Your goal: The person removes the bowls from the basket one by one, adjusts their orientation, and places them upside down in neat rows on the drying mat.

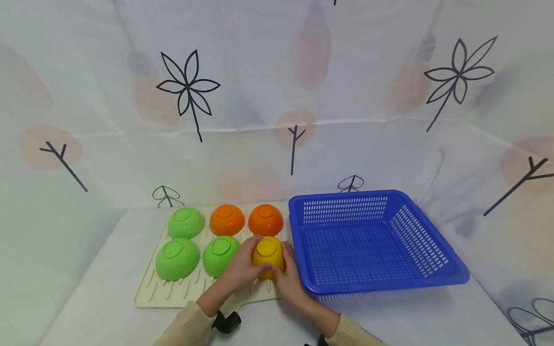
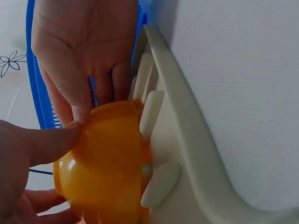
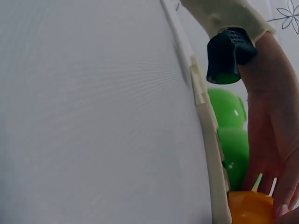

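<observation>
A yellow bowl [image 1: 267, 247] stands upside down at the front right of the cream drying rack [image 1: 156, 297]. My left hand [image 1: 241, 265] holds it from the left and my right hand [image 1: 291, 282] from the right, thumbs meeting on the near side. In the left wrist view the bowl [image 2: 105, 158] looks orange, its rim down among the rack's prongs [image 2: 152, 112]. Left of it on the rack, a green bowl [image 1: 218, 257] sits close to my left hand. Behind it is an orange bowl [image 1: 266, 222]. All these bowls are upside down.
A blue plastic basket [image 1: 309, 250] with slotted walls stands right of the rack, close to my right hand. Another orange bowl [image 1: 227, 222] and two green bowls, one at the back [image 1: 186, 225], are on the rack. A patterned cloth [image 1: 242, 158] hangs behind the table.
</observation>
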### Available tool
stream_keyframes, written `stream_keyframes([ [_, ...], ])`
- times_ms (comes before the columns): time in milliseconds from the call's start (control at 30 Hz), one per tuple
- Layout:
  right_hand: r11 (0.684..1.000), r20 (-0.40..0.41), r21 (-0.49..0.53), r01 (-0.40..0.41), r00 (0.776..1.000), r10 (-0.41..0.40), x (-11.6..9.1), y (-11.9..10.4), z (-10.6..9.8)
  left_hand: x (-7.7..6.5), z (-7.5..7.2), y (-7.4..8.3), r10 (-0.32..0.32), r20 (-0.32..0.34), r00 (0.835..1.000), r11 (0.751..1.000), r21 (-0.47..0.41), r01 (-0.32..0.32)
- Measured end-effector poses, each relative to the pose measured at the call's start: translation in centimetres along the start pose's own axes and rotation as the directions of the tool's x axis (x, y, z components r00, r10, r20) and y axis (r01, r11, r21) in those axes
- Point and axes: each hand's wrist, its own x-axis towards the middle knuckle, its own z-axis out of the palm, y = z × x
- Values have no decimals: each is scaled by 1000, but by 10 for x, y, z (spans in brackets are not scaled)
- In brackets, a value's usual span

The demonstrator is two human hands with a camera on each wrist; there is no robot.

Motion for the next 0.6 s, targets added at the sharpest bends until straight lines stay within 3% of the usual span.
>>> stream_keyframes([
  [167, 998, 24, -64, 22, 1000, -21, 0, 2, 1, 0, 0, 1, 3, 2, 1000, 1000, 21, -3],
  [600, 998, 48, -53, 36, 998, -33, -2, -4, 2, -3, -4, 2, -30, -11, 999, 1000, -8, 30],
])
